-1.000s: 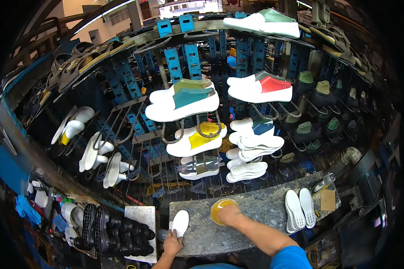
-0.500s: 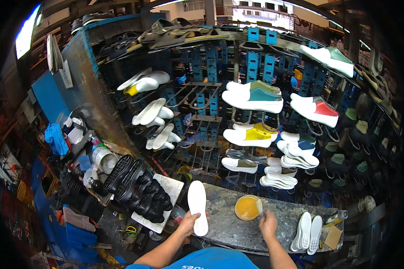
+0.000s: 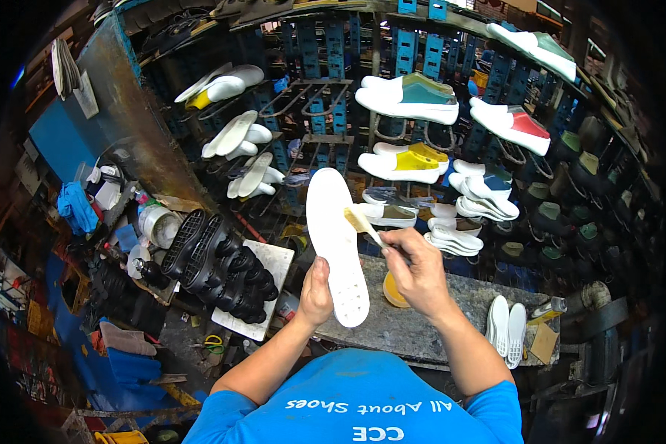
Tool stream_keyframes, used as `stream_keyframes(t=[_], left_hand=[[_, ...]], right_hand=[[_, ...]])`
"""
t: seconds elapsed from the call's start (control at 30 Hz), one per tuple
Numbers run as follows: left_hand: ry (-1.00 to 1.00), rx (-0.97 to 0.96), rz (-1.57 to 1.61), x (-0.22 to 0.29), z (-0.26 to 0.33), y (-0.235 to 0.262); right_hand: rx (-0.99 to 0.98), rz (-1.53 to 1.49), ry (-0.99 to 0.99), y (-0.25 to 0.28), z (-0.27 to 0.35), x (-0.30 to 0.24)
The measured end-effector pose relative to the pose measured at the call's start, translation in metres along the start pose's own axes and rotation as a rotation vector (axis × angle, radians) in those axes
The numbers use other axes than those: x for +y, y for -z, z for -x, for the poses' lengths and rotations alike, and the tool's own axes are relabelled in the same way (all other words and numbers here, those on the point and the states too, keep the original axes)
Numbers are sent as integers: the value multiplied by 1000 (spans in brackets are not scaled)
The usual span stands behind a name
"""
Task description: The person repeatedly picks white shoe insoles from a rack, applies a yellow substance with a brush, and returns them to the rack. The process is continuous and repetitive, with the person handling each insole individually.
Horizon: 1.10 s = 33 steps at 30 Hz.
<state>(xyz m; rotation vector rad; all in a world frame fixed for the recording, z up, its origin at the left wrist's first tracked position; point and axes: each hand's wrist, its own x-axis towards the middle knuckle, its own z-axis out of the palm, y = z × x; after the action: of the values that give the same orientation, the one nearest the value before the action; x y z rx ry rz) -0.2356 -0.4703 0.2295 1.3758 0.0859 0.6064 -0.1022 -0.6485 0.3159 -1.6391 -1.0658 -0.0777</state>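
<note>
A white shoe sole (image 3: 331,237) stands nearly upright above the bench, its inner face toward me and a cluster of small holes near the lower end. My left hand (image 3: 316,297) grips its lower left edge. In my right hand (image 3: 417,272) is a glue brush (image 3: 365,224), held between thumb and fingers. Its yellowish bristles touch or hover at the sole's right edge; contact is unclear. Partly behind my right hand, a round bowl of orange-yellow glue (image 3: 394,291) sits on the bench. Another pair of white soles (image 3: 498,329) stands at the bench's right end.
The grey stone-like bench (image 3: 459,290) crosses in front of me. Stacked black soles (image 3: 214,263) lie on a white board (image 3: 272,263) at left. Ahead, a rack carries white-soled shoes, including a yellow one (image 3: 414,159). A small can (image 3: 551,307) and tan card (image 3: 544,342) are at right.
The sole has risen in front of me with my left hand. My right hand has lifted the brush from the glue bowl up to the sole's right edge. The view has tilted down.
</note>
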Motion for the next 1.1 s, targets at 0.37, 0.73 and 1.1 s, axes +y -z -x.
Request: stream_keyframes(t=[0.37, 0.73, 1.1], left_hand=[[-115, 80, -301, 2, 10, 10], [46, 118, -264, 1, -6, 8], [-192, 192, -510, -154, 2, 68]], right_hand=[[-214, 469, 186, 0, 18, 19], [-262, 488, 273, 1, 17, 24], [-492, -288, -938, -22, 31, 126]])
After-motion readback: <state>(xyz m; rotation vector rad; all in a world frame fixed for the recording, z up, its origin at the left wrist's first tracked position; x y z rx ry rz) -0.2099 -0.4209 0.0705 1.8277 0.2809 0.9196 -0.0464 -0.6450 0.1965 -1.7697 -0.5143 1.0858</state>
